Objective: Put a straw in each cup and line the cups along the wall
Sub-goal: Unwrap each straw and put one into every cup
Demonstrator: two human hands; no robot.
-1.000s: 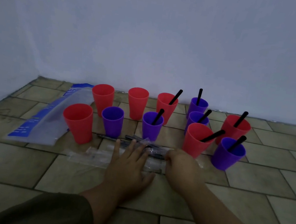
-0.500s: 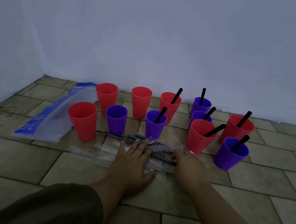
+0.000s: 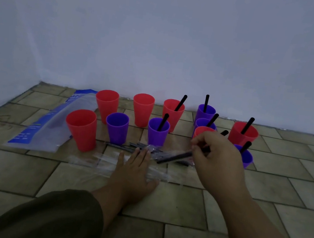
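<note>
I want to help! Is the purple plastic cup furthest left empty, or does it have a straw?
Empty: the leftmost purple plastic cup shows a bare inside, and nothing pokes above its rim.

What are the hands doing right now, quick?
Left hand: open, flat on the wrap.
Right hand: pinching a straw.

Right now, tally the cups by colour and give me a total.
Red cups: 6
Purple cups: 5
Total: 11
</note>
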